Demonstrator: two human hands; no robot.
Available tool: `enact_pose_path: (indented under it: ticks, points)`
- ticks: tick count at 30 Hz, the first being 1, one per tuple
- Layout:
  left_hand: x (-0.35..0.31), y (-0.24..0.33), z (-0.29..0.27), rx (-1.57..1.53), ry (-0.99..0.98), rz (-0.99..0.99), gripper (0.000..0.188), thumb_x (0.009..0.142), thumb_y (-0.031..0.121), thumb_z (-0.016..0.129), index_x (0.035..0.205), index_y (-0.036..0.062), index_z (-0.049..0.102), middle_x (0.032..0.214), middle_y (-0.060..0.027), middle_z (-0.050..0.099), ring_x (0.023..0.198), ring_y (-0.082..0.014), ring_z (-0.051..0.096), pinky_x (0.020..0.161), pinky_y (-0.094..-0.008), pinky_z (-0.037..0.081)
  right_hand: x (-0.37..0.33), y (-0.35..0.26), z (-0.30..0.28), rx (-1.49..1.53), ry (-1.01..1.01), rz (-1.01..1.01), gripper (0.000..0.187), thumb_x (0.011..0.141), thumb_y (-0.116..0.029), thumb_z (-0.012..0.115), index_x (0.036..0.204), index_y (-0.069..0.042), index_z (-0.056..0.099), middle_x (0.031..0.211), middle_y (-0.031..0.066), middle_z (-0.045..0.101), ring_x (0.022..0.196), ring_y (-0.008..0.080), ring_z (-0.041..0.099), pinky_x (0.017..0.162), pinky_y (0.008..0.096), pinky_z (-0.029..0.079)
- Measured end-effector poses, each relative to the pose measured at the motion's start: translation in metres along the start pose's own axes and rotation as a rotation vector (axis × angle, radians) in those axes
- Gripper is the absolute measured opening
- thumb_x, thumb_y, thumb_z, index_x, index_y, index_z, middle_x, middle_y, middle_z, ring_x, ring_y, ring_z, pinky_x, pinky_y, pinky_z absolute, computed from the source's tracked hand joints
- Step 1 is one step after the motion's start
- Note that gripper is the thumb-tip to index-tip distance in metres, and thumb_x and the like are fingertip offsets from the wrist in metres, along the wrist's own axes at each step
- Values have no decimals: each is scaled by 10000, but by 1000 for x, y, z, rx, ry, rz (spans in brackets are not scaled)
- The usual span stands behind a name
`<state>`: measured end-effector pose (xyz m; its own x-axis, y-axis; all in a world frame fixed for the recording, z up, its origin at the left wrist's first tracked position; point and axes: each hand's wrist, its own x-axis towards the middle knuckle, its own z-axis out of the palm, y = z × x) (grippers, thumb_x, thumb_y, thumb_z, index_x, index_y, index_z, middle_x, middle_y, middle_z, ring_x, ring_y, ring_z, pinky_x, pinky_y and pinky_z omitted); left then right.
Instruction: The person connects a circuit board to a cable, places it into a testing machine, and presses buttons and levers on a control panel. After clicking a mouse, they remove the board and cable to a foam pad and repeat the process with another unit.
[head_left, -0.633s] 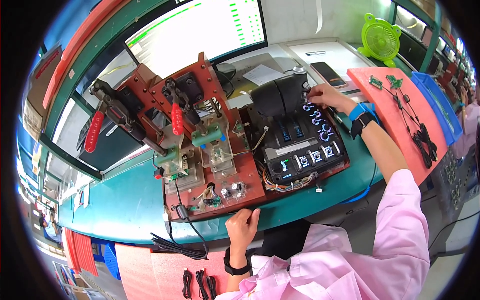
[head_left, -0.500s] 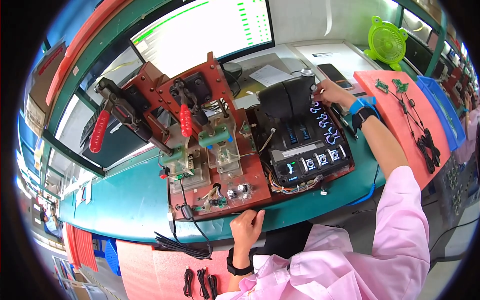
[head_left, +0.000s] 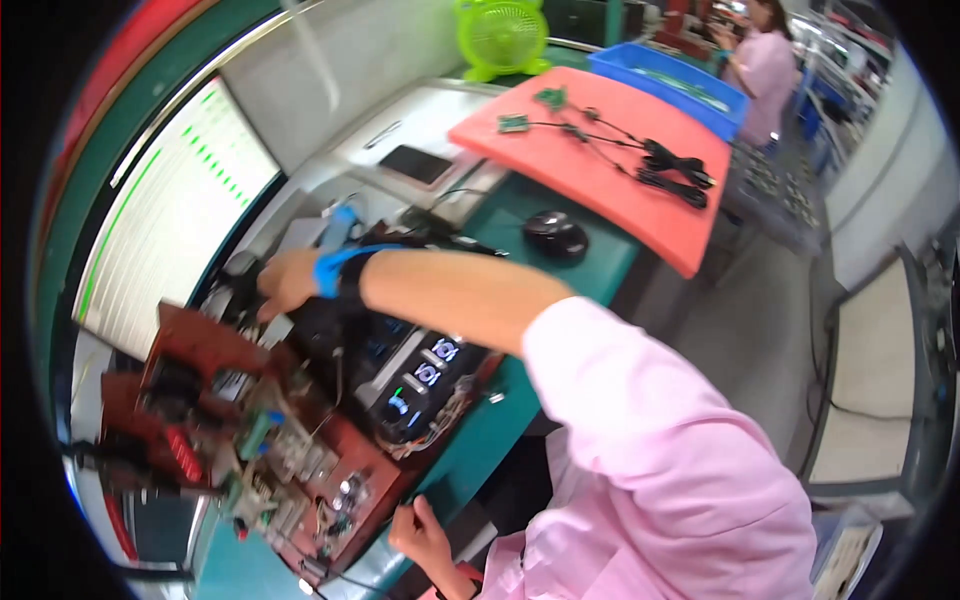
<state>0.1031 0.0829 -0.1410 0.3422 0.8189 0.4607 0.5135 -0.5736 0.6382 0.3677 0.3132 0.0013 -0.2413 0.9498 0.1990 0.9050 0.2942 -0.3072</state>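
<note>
My right hand (head_left: 288,282) reaches across to the far left, beside a dark rounded part (head_left: 240,268) behind the black control unit; its fingers are blurred, so any grip is hard to make out. The black control unit (head_left: 395,375) has lit round dials and loose wires along its front, and my right forearm hides part of it. My left hand (head_left: 422,540) rests low at the bench's front edge, fingers curled in, with nothing seen in it. Left of the unit stands a reddish-brown test fixture (head_left: 350,480) with red-handled toggle clamps (head_left: 184,452).
A pink foam sheet (head_left: 610,185) carries small green circuit boards with black cables. Behind it sits a blue tray (head_left: 670,85), with a person in pink beyond. A black mouse (head_left: 556,235), a phone (head_left: 415,166), a green fan (head_left: 500,38) and a lit monitor (head_left: 175,215) surround the bench.
The view has swung to the right. My right hand has gone from the unit's right side across to behind it on the left. The left hand stays curled near the bench edge.
</note>
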Motion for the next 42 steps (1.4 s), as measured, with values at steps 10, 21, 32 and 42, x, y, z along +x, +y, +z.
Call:
enact_pose_path:
  ticks: [10, 21, 32, 42]
  points:
    - [-2, -4, -1, 39, -39, -6, 342, 879, 145, 549, 589, -15, 462, 494, -115, 488, 402, -238, 438, 409, -358, 277, 13, -5, 29, -127, 246, 233, 453, 806, -496, 497, 953, -102, 667, 843, 75, 667, 860, 249, 623, 797, 386, 405]
    - [-4, -12, -5, 37, -77, 10, 351, 890, 180, 525, 604, -16, 472, 525, -129, 488, 451, -291, 469, 438, -398, 297, 10, -7, 22, -142, 216, 179, 535, 841, -570, 414, 938, -117, 682, 832, 73, 662, 844, 203, 611, 842, 367, 318]
    - [-7, -12, -6, 40, -92, -34, 347, 894, 187, 519, 616, -16, 472, 533, -136, 496, 451, -293, 466, 442, -393, 303, 0, -12, 6, -127, -46, 179, 625, 848, -631, 348, 1042, -127, 662, 955, 97, 650, 988, 222, 580, 947, 403, 262]
    - [0, 0, -4, -19, -14, -42, 314, 831, 99, 593, 592, -4, 416, 523, -145, 396, 447, -320, 386, 434, -403, 260, -132, -55, -8, -353, 350, -261, 677, 738, -596, 552, 979, 35, 592, 1020, 214, 590, 1024, 310, 535, 950, 536, 256]
